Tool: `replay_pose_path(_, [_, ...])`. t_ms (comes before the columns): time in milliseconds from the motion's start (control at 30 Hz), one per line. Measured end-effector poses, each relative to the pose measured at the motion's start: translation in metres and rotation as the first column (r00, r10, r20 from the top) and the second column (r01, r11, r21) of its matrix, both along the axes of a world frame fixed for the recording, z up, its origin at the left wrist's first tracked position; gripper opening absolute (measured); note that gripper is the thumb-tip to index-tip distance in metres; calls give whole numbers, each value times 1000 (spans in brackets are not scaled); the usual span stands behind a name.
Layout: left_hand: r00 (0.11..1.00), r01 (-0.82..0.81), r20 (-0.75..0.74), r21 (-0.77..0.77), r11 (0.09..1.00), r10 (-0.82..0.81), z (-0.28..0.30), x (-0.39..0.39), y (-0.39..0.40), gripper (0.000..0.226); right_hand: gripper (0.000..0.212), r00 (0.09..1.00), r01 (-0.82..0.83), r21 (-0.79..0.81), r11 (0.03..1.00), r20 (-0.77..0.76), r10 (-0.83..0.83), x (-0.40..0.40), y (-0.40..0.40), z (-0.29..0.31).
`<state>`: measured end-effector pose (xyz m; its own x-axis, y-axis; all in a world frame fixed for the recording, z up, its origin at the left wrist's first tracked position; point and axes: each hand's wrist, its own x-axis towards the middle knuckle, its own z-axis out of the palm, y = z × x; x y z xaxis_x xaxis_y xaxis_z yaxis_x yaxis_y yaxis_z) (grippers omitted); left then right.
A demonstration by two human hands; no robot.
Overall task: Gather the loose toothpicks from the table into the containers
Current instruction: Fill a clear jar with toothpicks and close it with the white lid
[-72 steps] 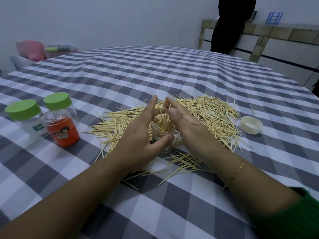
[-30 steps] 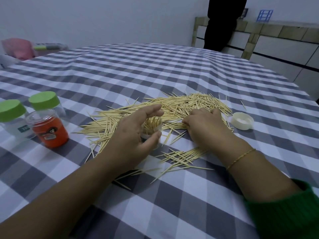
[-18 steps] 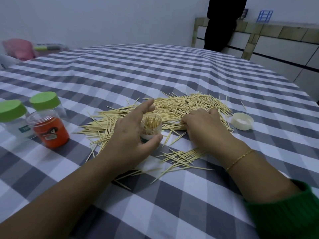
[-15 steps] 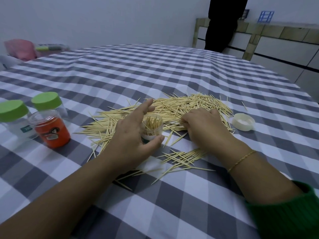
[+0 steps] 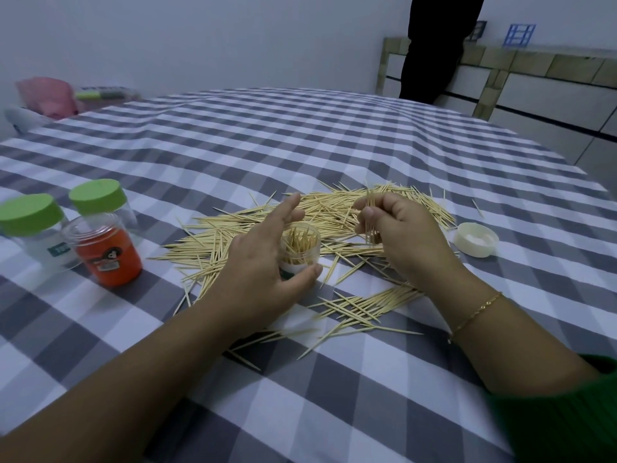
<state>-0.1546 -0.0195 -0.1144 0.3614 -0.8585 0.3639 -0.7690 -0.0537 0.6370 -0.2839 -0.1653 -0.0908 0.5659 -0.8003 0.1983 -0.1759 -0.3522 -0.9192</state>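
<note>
Right hand (image 5: 397,235) risen off pile, now pinching upright bundle of pale wooden toothpicks (image 5: 370,218) just right of small clear plastic container (image 5: 300,248). Left hand (image 5: 263,265) grasps container, thumb and fingers around it, index raised. Loose toothpicks (image 5: 360,305) strewn over grey-white checked tablecloth (image 5: 300,145).

We noted both forearms reaching forward, low over the table. Left hand (image 5: 263,262) lay cupped, thumb curled in at the near side, index finger extended forward, other fingers loosely bent around what it held. Right hand (image 5: 404,235) was raised slightly, fingers curled, fingertips (image 5: 365,213) and thumb pinched together. Right wrist bore a thin gold bracelet (image 5: 475,310); a green sleeve (image 5: 567,419) covered the upper forearm.
</note>
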Motion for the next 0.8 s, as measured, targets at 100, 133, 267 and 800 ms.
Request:
replay_pose_path(100, [999, -7, -53, 5, 1000, 7, 0, 1, 0, 83, 23, 967, -100, 239, 966, 253, 37, 2, 4, 3])
replay_pose_path(133, [997, -6, -79, 8, 1000, 6, 0, 1, 0, 86, 21, 946, -140, 287, 948, 322, 42, 3, 6, 4])
replay_pose_path(267, [988, -4, -152, 7, 1000, 5, 0, 2, -2, 95, 16, 856, -238, 345, 908, 516, 29, 7, 14, 7])
replay_pose_path(800, [978, 7, -208, -8, 1000, -8, -2, 0, -4, 97, 11, 898, -241, 20, 970, 383, 216, 16, 38, -4])
